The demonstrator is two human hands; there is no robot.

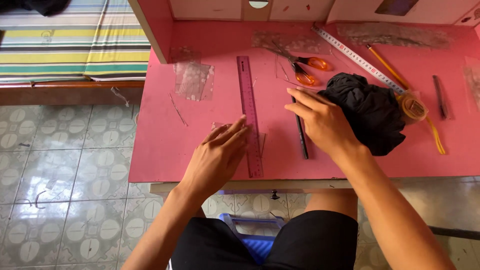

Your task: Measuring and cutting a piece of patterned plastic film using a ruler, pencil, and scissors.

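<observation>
while flat: left hand (215,155), translucent purple ruler (249,107)

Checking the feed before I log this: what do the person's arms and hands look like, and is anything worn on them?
Both arms are bare from the frame's lower edge to the fingertips: no sleeves, gloves, watch, rings or bands show. The left hand and right hand have short, unpainted nails. The only clothing in view is black shorts at the lap.
</observation>
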